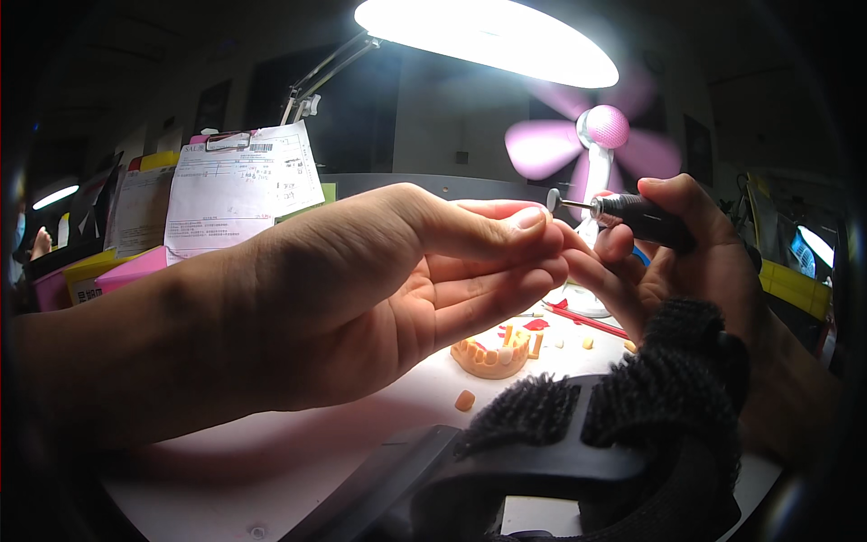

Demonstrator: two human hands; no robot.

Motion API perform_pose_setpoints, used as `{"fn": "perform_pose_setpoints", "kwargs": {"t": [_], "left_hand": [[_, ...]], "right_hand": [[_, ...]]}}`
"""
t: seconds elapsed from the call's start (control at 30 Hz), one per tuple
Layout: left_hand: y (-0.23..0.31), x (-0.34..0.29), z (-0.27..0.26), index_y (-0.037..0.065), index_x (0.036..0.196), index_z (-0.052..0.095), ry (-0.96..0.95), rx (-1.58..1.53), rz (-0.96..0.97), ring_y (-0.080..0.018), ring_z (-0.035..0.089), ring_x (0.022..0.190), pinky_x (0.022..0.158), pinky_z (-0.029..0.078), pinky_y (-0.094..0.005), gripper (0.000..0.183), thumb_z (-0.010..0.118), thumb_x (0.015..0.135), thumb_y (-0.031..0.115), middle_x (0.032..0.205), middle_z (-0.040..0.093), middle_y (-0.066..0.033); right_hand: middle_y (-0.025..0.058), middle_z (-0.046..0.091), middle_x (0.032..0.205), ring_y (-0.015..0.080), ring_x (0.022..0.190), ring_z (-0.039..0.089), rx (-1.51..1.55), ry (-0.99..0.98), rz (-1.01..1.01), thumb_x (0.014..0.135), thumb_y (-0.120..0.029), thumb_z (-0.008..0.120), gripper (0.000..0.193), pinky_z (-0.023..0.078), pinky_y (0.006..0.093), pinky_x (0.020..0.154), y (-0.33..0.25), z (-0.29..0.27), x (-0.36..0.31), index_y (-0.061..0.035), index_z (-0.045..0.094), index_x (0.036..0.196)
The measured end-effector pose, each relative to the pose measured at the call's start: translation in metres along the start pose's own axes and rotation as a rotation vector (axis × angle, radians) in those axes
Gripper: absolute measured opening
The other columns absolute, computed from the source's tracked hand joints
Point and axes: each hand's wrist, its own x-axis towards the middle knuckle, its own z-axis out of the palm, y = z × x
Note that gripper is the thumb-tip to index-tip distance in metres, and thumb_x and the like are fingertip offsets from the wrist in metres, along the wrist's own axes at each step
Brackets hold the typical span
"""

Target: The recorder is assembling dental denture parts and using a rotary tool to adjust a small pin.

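My left hand [397, 248] reaches in from the left with the thumb pressed against the fingertips. Whatever it pinches is hidden or too small to name. My right hand [718, 262] grips a dark rotary handpiece [648, 222], which points left. A small round disc [554, 200] on its thin metal shank stands right at my left thumb tip. Fingers of both hands meet below the disc. Under them, a tan dental model [492, 363] with a row of teeth lies on the white table [361, 452]. A small orange-brown piece [464, 400] lies in front of it.
A bright lamp [488, 41] hangs overhead. Behind my hands stands a pink fan [607, 126]. Clipboard papers [221, 194] and pink and yellow trays [131, 271] are at left. A red pencil [587, 322] lies beyond the model. A black bristly strap [533, 420] fills the near right.
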Motion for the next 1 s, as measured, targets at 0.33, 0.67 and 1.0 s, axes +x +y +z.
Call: {"fn": "perform_pose_setpoints", "kwargs": {"t": [0.33, 0.67, 1.0], "left_hand": [[0.001, 0.001, 0.001, -0.004, 0.13, 0.055, -0.005, -0.015, 0.001, -0.0237, 0.072, 0.112, 0.102, 0.062, -0.0308, 0.032, 0.064, 0.099, 0.0, 0.118, 0.068, -0.0175], [0.002, 0.005, 0.0, -0.005, 0.129, 0.055, -0.004, -0.01, -0.016, -0.023, 0.072, 0.111, 0.102, 0.062, -0.0301, 0.032, 0.064, 0.1, 0.0, 0.118, 0.067, -0.0175], [-0.001, 0.0, -0.001, -0.005, 0.129, 0.055, -0.019, -0.028, -0.004, -0.0224, 0.072, 0.112, 0.102, 0.062, -0.0296, 0.031, 0.064, 0.1, 0.0, 0.119, 0.066, -0.0163]], "right_hand": [[0.0149, 0.07, 0.086, 0.024, 0.088, 0.075, 0.027, -0.061, 0.027, 0.097, -0.023, 0.071, 0.028, 0.064, 0.0513, 0.097, -0.003, -0.01, 0.008, 0.0039, 0.063, 0.093], [0.0157, 0.071, 0.086, 0.0246, 0.088, 0.076, -0.018, -0.08, 0.086, 0.096, -0.024, 0.071, 0.029, 0.064, 0.0507, 0.097, -0.006, -0.002, 0.002, 0.004, 0.066, 0.091], [0.0166, 0.07, 0.084, 0.0268, 0.089, 0.076, 0.126, 0.063, 0.182, 0.096, -0.024, 0.07, 0.031, 0.064, 0.0524, 0.096, -0.01, -0.005, 0.008, 0.0058, 0.066, 0.093]]}}
